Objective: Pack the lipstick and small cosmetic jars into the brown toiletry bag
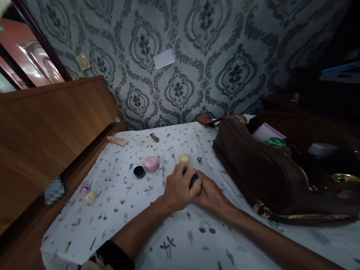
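Observation:
My left hand [179,188] and my right hand [209,193] meet over the middle of the white patterned cloth. Between them they hold a small dark blue round object [193,180], mostly covered by the curled fingers. Just beyond the fingers is a pale yellow jar [184,158]. To the left stand a pink jar [151,164] and a small black-topped jar [139,171]. On the right lies a large brown bag [252,166], unzipped, with a pale packet and a green item inside.
A beige tube [117,141] and a small reddish item [154,137] lie at the back. A yellow-lidded jar [91,197] sits by a purple item at the left. A wooden board [48,142] borders the left side; a patterned wall [174,39] rises behind.

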Available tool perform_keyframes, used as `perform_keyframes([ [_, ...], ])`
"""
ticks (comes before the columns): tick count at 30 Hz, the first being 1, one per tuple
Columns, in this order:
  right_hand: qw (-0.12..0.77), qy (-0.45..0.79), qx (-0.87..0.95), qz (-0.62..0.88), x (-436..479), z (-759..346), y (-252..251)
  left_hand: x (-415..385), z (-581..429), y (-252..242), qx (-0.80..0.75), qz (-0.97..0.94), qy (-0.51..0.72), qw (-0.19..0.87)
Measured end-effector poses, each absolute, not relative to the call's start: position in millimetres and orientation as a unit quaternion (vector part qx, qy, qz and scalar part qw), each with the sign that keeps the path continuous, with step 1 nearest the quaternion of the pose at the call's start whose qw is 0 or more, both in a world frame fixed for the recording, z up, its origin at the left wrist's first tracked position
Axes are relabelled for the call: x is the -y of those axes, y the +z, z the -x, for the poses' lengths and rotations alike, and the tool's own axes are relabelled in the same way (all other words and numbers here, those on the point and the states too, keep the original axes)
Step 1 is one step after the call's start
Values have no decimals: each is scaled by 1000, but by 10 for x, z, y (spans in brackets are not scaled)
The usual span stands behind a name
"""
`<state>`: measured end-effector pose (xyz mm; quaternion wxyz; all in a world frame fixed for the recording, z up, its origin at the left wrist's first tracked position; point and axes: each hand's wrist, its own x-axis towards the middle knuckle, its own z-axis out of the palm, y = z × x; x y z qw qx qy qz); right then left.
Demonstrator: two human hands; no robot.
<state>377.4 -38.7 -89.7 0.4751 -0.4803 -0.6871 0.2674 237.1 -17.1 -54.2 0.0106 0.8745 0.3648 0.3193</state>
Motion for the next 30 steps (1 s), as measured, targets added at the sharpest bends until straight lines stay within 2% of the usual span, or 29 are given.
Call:
perform_keyframes([
  [9, 499, 348, 675, 417, 389, -3795, -901, 180, -2351, -523, -293, -879, 375, -9],
  [24, 504, 313, 688, 418, 481, -3838, -764, 247, -2413, -566, -309, -846, 424, 89],
  [27, 546, 390, 633, 385, 494, -3818, -725, 253, -2452, -570, -313, -817, 466, 128],
  [30, 589, 539, 497, 338, 495, -3767, -694, 270, -2512, -598, -332, -774, 496, 210],
])
